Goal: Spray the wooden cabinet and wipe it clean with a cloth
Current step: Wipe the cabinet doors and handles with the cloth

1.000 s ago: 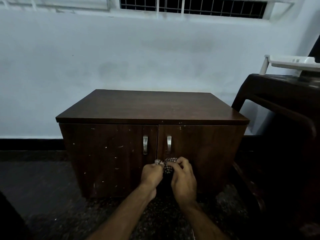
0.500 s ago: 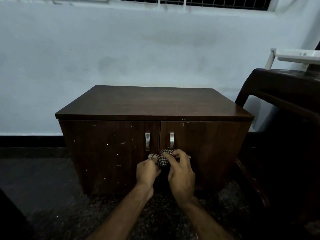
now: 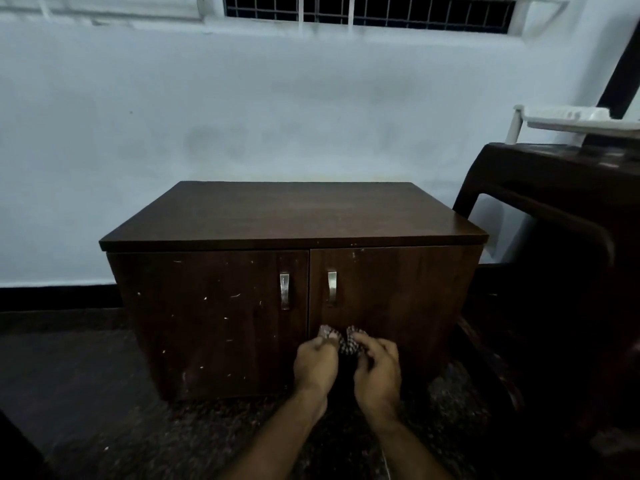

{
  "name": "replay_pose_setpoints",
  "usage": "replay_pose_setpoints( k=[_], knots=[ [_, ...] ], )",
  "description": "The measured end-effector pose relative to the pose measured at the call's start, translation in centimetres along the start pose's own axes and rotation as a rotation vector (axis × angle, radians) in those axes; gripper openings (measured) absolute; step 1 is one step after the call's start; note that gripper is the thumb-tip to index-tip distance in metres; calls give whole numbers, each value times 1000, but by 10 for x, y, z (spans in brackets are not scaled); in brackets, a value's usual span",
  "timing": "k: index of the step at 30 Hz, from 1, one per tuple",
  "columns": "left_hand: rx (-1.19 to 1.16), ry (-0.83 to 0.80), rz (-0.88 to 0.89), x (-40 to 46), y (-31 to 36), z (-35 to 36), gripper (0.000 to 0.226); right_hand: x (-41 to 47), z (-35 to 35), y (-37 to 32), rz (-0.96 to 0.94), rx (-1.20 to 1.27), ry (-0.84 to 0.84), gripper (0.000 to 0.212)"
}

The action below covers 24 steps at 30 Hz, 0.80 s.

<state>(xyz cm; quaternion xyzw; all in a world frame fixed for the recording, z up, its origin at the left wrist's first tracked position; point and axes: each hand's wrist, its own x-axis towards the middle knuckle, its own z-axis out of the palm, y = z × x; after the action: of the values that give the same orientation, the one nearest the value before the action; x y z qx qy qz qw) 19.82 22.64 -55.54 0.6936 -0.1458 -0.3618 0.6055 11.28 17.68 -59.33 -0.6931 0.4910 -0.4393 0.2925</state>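
Observation:
A low dark wooden cabinet (image 3: 294,216) with two doors and two metal handles stands against the pale wall. Its doors carry small white specks. In front of the right door, below the handles, my left hand (image 3: 315,363) and my right hand (image 3: 377,367) both grip a bunched black-and-white checked cloth (image 3: 348,341). The cloth pokes up between the two hands, and most of it is hidden by the fingers. No spray bottle is in view.
A dark brown plastic chair (image 3: 568,216) stands close on the right of the cabinet, with a white object (image 3: 571,119) on top. The floor (image 3: 69,375) is dark and speckled. A barred window (image 3: 363,8) runs along the top of the wall.
Both hands have shifted a little to the right and apart while working the cloth between them. The camera view has tilted slightly.

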Motion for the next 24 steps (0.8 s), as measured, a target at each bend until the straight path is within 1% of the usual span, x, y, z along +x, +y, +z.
replay_pose_setpoints(
  k=[1,3,4,6,7,9,10,11,12,14,16,18,20,22,24],
  knots=[
    [-25,6,39,0,7,1,31,3,-4,-9,-49,21,43,40],
    [-118,16,54,-2,17,-2,28,8,-8,-27,-145,27,89,39],
    [-151,15,49,-1,19,-3,26,11,-7,-33,-180,19,94,40],
    [-128,-6,53,2,24,-7,24,15,-5,-39,-207,-8,76,39],
    [-105,-10,43,3,26,-8,25,16,-4,-37,-206,-33,37,39],
    [-68,-32,-29,4,26,-10,24,19,-5,-26,-176,-99,-120,40],
    [-34,-56,-61,1,23,-11,21,19,-6,-19,-135,-121,-192,40],
    [6,-86,-73,0,20,-12,21,18,-6,-13,-84,-120,-220,41],
    [31,-109,-70,-3,16,-12,22,14,-7,-9,-32,-95,-204,42],
    [40,-134,-27,-9,18,-6,23,12,-10,-11,75,49,-84,44],
    [38,-146,41,-18,30,4,24,14,-16,-21,119,185,44,44],
    [-16,-175,106,-30,48,13,26,22,-29,-37,86,289,176,41],
    [-78,-198,172,-42,67,19,25,34,-43,-59,43,354,261,37],
    [-164,-212,215,-53,87,24,24,50,-57,-82,-19,406,295,35],
    [-265,-244,219,-59,104,24,22,63,-63,-102,-71,408,298,35]
  ],
)
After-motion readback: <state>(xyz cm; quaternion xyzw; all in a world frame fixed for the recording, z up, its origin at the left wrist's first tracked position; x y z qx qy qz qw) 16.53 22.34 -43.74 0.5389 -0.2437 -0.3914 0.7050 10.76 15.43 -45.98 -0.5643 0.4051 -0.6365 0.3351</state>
